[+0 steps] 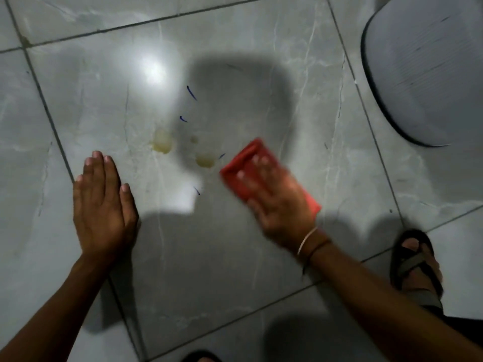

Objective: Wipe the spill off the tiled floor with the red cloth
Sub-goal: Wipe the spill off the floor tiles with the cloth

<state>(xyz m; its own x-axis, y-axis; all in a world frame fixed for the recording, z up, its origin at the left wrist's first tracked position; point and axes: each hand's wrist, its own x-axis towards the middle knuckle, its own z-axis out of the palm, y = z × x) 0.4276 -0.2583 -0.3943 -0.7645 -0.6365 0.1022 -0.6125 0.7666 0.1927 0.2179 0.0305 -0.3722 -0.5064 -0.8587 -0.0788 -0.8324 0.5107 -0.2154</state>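
Your right hand (274,202) lies flat on the folded red cloth (251,168), fingers spread across its top and pressing it onto the glossy grey marble-patterned tiled floor (235,257); the hand and cloth are smeared with motion blur, so how the thumb sits cannot be told. The cloth sticks out beyond your fingertips and shows again at the outer edge of that hand. Just past its far left corner, between your two hands, sits the nearer yellowish puddle of the spill (206,160), almost touching the cloth. A second, larger yellowish puddle (162,142) lies further towards your left hand, and a tiny spot (194,139) sits between the two puddles. Your left hand (103,202) rests palm down on the bare tile, fingers straight and close together, holding nothing, well apart from the cloth. Short dark-blue marks (191,92) dot the tile beyond and between the hands. Thin wristbands (311,244) circle your right wrist. Behind that wrist your foot in a black strapped sandal (414,259) stands on the floor. Far beyond your right hand, a pale grey rounded object with a dark rim (428,74) sits on the floor.
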